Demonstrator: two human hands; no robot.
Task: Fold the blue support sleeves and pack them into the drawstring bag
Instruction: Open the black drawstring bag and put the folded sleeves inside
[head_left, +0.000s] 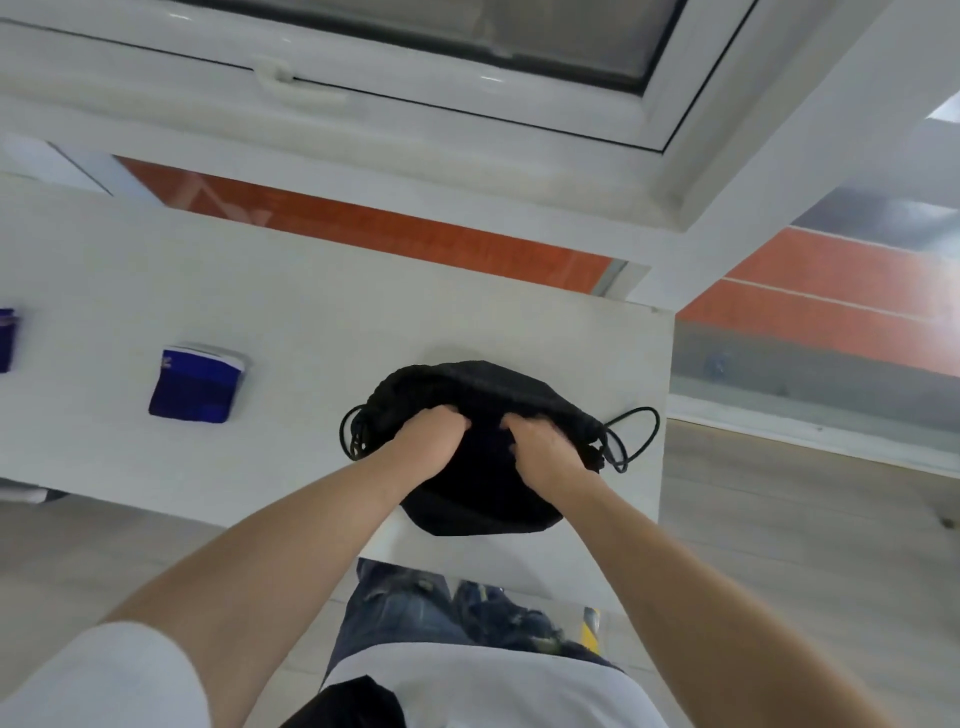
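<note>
The bag (483, 447) is laid on the table (291, 322), mouth away; its fabric is gripped by the left hand (423, 441) and right hand (543, 452), fingers curled.

black drawstring bag (470, 384) bunched; folded blue sleeve (195, 387) well left.

Black drawstring bag (483, 395) sits near right end of white table (311, 312), both hands on it. Cord loops (636, 436) stick out L & R of bag. Open tabletop btwn bag & folded blue sleeve (196, 383); 2nd sleeve (6, 340) at far L edge. Window frame (415, 119) beyond table's far edge.
</note>
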